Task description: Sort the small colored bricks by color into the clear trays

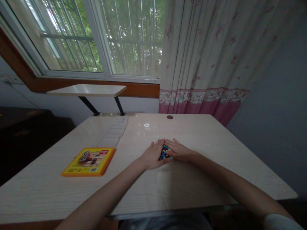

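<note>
My left hand [153,155] and my right hand [178,150] meet at the middle of the pale wooden table [203,179]. Between them sits a small stack of dark cards or tiles with blue markings [164,152], mostly hidden by my fingers. Both hands curl around it from either side, fingers pressed together on the stack. Both forearms reach in from the near edge.
A flat yellow and orange box [90,161] lies on the table to the left. A clear plastic sheet [112,132] lies behind it. A cable hole [169,117] sits near the far edge. Beyond are a window, a small shelf [87,90] and a pink-trimmed curtain [203,64].
</note>
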Action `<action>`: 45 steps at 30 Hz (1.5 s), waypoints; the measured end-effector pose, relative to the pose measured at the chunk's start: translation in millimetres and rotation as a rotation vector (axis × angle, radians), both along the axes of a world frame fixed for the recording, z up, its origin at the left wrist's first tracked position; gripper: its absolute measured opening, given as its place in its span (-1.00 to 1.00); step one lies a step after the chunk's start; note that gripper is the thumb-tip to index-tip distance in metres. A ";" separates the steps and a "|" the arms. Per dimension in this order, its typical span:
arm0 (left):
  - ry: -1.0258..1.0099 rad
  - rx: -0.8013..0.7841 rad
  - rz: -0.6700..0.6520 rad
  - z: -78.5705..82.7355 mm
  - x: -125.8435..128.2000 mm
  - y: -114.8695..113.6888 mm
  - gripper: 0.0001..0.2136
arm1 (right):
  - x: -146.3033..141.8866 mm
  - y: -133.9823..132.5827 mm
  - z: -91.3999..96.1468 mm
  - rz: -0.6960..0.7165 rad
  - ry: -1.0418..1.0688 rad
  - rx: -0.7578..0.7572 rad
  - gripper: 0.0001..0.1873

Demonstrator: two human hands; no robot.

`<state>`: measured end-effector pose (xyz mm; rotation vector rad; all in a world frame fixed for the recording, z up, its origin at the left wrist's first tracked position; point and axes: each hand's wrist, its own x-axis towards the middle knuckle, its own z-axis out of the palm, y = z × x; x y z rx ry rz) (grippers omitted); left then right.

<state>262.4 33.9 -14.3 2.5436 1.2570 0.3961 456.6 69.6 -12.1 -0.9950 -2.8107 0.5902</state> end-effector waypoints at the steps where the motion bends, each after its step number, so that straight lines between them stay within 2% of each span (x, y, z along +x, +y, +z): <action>1: -0.001 0.007 -0.008 -0.6 1.6 -0.6 -0.17 | 1.0 -1.2 -0.4 0.002 0.001 0.001 -0.34; 16: -0.033 0.040 0.016 -16.2 26.2 -19.7 -0.27 | 22.9 -29.2 -4.0 0.041 0.046 0.042 -0.36; 25: -0.075 0.047 -0.020 -16.5 30.6 -28.4 -0.36 | 30.2 -39.5 -4.8 0.019 0.070 0.034 -0.39; 30: -0.191 0.030 0.003 -16.1 30.3 -27.9 -0.41 | 31.3 -38.1 -5.4 -0.020 0.143 0.015 -0.40; 33: -0.288 -0.017 0.061 -11.3 26.2 -24.4 -0.46 | 33.4 -37.2 -5.1 -0.047 0.205 -0.011 -0.43; 36: -0.385 0.000 0.137 -0.4 14.2 -17.0 -0.51 | 35.9 -37.1 -3.9 -0.090 0.270 -0.051 -0.46; 39: -0.400 0.065 0.186 15.6 -11.4 -9.9 -0.59 | 37.4 -37.2 -2.5 -0.125 0.334 -0.080 -0.46; 41: -0.344 0.074 0.225 27.4 -37.9 -9.1 -0.64 | 37.3 -37.4 -1.2 -0.125 0.352 -0.089 -0.46; 45: -0.173 0.085 0.416 47.9 -110.0 -21.7 -0.64 | 35.6 -37.7 0.8 -0.105 0.340 -0.092 -0.48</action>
